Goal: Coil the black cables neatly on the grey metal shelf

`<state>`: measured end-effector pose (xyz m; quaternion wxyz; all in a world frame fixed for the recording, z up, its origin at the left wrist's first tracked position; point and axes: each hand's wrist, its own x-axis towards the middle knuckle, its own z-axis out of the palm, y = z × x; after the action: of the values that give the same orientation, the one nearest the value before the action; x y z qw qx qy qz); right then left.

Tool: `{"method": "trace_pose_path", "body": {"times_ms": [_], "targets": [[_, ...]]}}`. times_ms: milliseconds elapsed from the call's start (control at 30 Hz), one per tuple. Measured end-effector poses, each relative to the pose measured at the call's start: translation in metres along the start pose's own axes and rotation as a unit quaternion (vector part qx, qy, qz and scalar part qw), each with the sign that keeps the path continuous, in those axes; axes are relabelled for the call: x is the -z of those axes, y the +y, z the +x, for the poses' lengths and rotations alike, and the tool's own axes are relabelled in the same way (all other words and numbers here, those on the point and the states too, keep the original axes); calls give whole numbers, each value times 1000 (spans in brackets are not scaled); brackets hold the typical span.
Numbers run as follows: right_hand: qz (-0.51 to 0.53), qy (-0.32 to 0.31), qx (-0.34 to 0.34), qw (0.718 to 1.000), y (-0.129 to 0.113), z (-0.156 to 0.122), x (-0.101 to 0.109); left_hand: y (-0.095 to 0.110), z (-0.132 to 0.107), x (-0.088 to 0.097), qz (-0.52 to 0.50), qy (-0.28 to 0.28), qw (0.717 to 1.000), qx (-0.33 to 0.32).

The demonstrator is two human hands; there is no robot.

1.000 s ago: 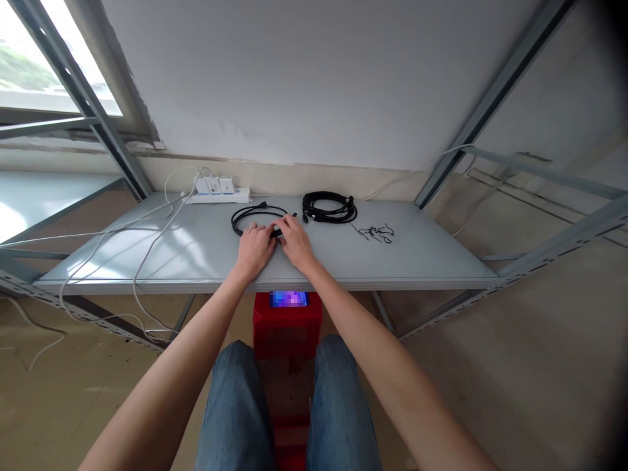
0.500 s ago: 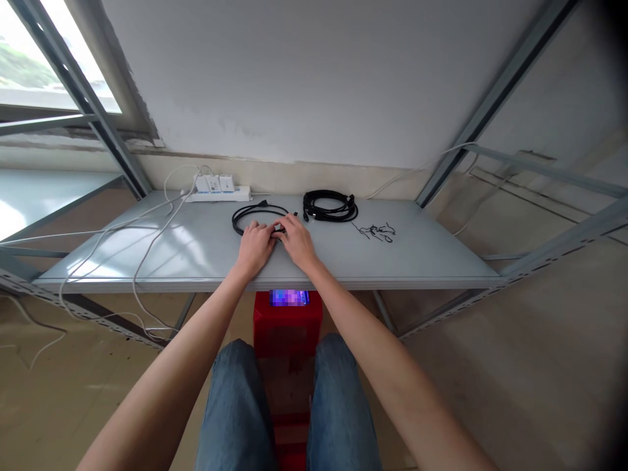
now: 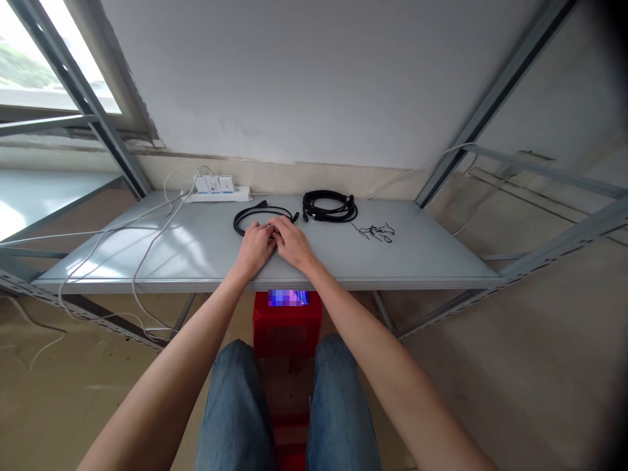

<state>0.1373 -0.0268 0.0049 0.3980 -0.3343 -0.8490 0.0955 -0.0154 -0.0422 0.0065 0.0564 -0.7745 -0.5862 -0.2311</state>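
One looped black cable (image 3: 237, 221) lies on the shelf (image 3: 417, 255) just beyond two hands, its two connector ends clear of the fingers: the left hand (image 3: 256, 248) is curled onto the loop's near side, while the right hand (image 3: 293, 243) overlaps it, its grip hidden. Beyond and right of the right hand sits one thicker black coil (image 3: 331, 215), with a tangle of thin black ties (image 3: 375, 230) nearer, too fine to count. Beyond the left hand stands one white power strip (image 3: 220, 195) bearing three adapters (image 3: 226, 184), loose white cords (image 3: 135, 280) trailing leftward.
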Motion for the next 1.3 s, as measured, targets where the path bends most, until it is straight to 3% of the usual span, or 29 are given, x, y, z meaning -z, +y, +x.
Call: {"method": "trace_pose_path", "body": {"times_ms": [267, 800, 1300], "targets": [[-65, 24, -45, 997, -2, 0, -2, -2, -2, -1, 8, -1, 1000, -5], [-165, -10, -137, 977, -11, 0, 1, -2, -2, 1, 34, -1, 999, 12], [-83, 9, -77, 994, 1, -3, 1, -1, -1, 2, 39, -11, 999, 30]]}}
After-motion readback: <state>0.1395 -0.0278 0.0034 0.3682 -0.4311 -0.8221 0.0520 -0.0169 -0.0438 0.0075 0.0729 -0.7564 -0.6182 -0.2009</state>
